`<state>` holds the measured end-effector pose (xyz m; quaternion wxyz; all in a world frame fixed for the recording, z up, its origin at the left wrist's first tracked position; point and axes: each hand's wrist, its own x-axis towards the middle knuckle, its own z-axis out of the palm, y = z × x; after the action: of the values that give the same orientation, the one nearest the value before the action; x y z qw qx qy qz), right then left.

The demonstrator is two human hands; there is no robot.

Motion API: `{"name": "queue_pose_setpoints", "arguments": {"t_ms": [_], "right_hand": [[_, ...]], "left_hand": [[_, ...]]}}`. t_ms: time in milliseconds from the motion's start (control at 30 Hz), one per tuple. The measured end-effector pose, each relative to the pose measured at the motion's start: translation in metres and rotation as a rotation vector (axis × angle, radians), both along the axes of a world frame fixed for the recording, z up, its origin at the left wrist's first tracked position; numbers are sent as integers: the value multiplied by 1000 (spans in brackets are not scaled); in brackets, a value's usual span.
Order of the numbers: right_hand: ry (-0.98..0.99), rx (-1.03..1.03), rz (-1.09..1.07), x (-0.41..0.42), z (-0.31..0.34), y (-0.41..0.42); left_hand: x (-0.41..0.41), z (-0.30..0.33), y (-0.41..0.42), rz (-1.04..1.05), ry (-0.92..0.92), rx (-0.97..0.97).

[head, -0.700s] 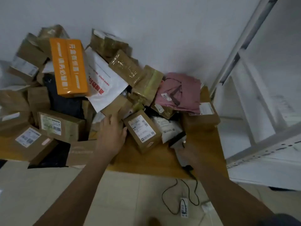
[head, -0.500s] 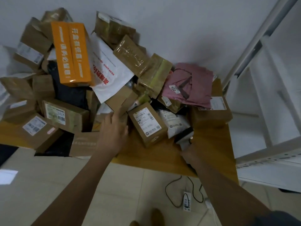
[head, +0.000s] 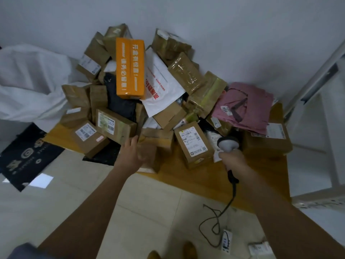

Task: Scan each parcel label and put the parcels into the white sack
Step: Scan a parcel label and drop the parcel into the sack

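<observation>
Floor at my feet: a power strip (head: 227,240) lay on the tiles, with the scanner's cable (head: 220,217) looping up from near it.
Right hand: my right hand (head: 233,159) was wrapped around the handle of the barcode scanner (head: 228,144), its head aimed toward the pile.
Left hand: my left hand (head: 130,156) reached in with straight fingers, flat against a plain brown box (head: 149,156) at the table's near edge; it held nothing that I could see.
Nearest labelled parcel: a brown box with a white label (head: 193,144) sat just left of the scanner head, label facing up.
Table: the wooden table (head: 214,176) carried the whole heap, which crowded its near-left edge.
Pile behind: an orange box (head: 130,68) leaned high on the stack beside a white mailer (head: 160,90); a pink bag (head: 244,105) lay to the right.
White sack: the white sack (head: 31,81) slumped at far left against the wall, well apart from both hands.
Risk, pile: I judged that pulling a low box could bring the leaning orange one and its neighbours sliding off.
Risk, cable: I judged the slack cord could snag a foot or drag parcels when I swung toward the sack.
Risk, scan: the box under my left hand showed no label, so it might have needed turning first.
</observation>
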<state>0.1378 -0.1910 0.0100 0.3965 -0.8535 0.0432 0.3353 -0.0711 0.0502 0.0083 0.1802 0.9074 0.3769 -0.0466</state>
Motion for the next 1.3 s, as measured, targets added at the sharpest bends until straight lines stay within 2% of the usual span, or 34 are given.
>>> {"name": "queue_pose_setpoints", "arguments": {"t_ms": [233,367,467,700,767,867,1033,1133,1300], "right_hand": [[52,214,23,-7,42,44],[89,306,123,-27,65,72],[111,301,152,-44,72,88],[43,198,190,-69,78,127],[35,222,172,-75,88,139],[51,261,117,-83,114,164],[65,473,75,-109,172,216],[58,598,134,-132,201,250],[41,672,226,-167,221,313]], "left_hand": [[-30,-22,30,-137,291,-55],[-26,-29,52,-235,350,0],[-20,-36,69,-317,379,2],[-19,-55,97,-491,306,91],[-22,-49,103,-570,276,66],[-33,-20,117,-622,182,-83],[-66,48,171,-428,-38,-457],[-96,69,210,-152,-201,-626],[-137,85,255,257,-447,-766]]}}
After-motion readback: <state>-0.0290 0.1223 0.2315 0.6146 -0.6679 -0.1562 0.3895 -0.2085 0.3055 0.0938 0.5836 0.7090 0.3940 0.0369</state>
